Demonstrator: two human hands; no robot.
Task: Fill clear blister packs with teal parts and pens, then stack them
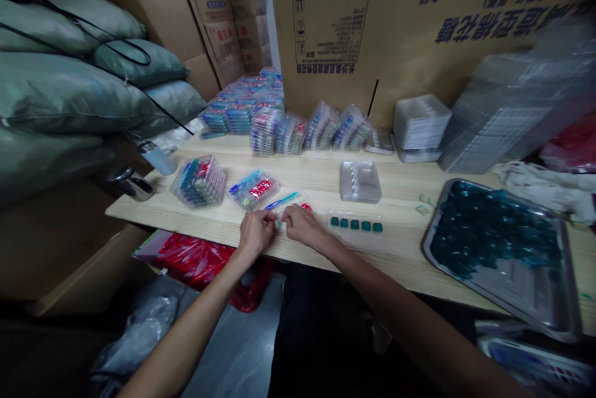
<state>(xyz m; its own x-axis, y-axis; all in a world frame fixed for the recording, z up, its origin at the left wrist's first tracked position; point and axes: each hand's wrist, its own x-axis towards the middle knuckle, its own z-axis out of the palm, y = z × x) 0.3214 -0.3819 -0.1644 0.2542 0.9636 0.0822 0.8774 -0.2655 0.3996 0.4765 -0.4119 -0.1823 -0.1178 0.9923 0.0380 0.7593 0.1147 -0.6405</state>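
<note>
My left hand (pixel 256 231) and my right hand (pixel 302 224) are close together at the table's near edge, fingers pinched. Between them shows a small greenish piece, too small to name. Under and behind my hands lies a clear plastic tray with a blue pen (pixel 281 200) and a red packet (pixel 306 206), partly hidden by my right hand. To the left is another filled clear tray (pixel 254 189) with a blue pen and a red speckled packet. Right of my hands, a clear tray (pixel 329 230) holds a row of several dark green blocks (pixel 355 224).
A stack of filled trays (pixel 200 182) stands at left, with more along the back. Empty clear trays (pixel 360 182) are stacked mid-table. A metal tray (pixel 512 289) of dark green blocks is at right. A large carton (pixel 335 25) stands behind; a box of red packets (pixel 193 258) sits below.
</note>
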